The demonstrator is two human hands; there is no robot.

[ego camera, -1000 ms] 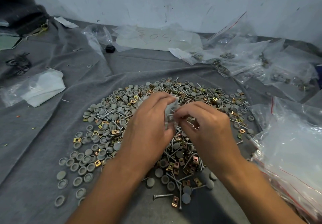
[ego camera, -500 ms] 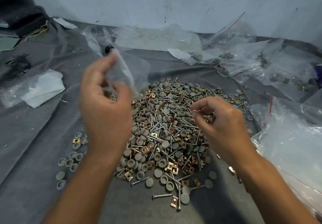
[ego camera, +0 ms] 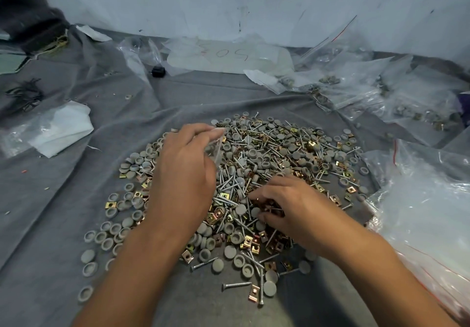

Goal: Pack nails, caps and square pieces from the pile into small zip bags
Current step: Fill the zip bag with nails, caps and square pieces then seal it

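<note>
now that left hand (ego camera: pixel 185 174) dropped back over pile (ego camera: pixel 279 153), fingers pinching small zip bag (ego camera: pixel 216 146); right hand (ego camera: pixel 287 207) fingers curled, picking pieces, next fill starting.

The left hand (ego camera: pixel 187 174), raised clear half a second ago, has dropped back over the pile (ego camera: pixel 269 164) with its small zip bag (ego camera: pixel 216 146), while the right hand (ego camera: pixel 292 207) has sunk into the square pieces (ego camera: pixel 274 207).

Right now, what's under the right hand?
The right hand rests on the pile, fingers curled among brass square pieces, nails and grey caps. Whatever lies directly beneath the palm, or is pinched, is covered.
</note>
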